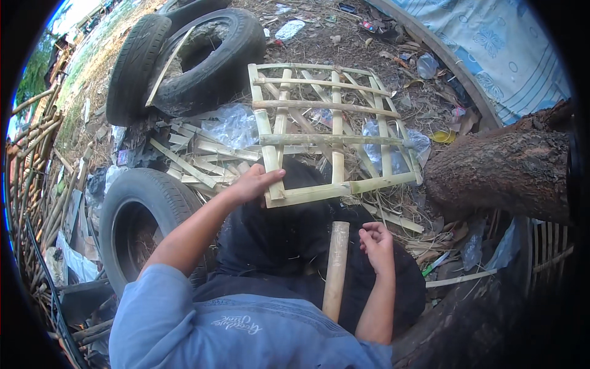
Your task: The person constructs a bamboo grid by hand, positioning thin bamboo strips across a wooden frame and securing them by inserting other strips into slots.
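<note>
My left hand (255, 183) is closed on the near left corner of a bamboo lattice frame (329, 139), its thumb lying over a flat slat. The frame is made of pale split-bamboo slats crossing in open squares, and it is tilted above the ground in front of my knees. My right hand (377, 245) hovers over my right thigh, apart from the frame, with fingers loosely bent and nothing seen in it. Beside it, a thick bamboo piece (335, 267) rests lengthwise on my lap.
Old tyres (212, 61) lie at the far left, and another tyre (144, 221) stands by my left arm. Split bamboo offcuts (200, 161) and plastic scraps litter the ground. A tree trunk (501, 166) juts in at right, below a blue patterned sheet (491, 49).
</note>
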A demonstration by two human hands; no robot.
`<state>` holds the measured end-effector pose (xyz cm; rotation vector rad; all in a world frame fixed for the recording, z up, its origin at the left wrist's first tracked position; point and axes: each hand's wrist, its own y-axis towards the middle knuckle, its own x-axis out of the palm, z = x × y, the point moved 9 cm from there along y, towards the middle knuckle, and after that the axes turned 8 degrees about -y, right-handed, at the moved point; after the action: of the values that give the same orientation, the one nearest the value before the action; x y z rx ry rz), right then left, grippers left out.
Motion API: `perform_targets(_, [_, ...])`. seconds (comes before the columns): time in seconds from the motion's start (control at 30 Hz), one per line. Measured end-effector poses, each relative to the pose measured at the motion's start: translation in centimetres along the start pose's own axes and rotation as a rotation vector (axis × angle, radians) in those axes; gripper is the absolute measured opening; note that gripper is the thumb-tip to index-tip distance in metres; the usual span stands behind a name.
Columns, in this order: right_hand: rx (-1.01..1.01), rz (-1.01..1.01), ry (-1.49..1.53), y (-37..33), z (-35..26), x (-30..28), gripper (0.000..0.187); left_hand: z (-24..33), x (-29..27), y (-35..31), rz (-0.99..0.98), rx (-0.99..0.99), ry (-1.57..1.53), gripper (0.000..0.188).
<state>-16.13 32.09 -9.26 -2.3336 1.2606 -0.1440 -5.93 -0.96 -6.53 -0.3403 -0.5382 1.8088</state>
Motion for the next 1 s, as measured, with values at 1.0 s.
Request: perform_targets(1.0, [0.403, 0.262, -1.096, -22.6, -3.4, 6.4, 0.055, 2.0, 3.1, -3.6, -0.363, -0.191, 0.445, 0.064])
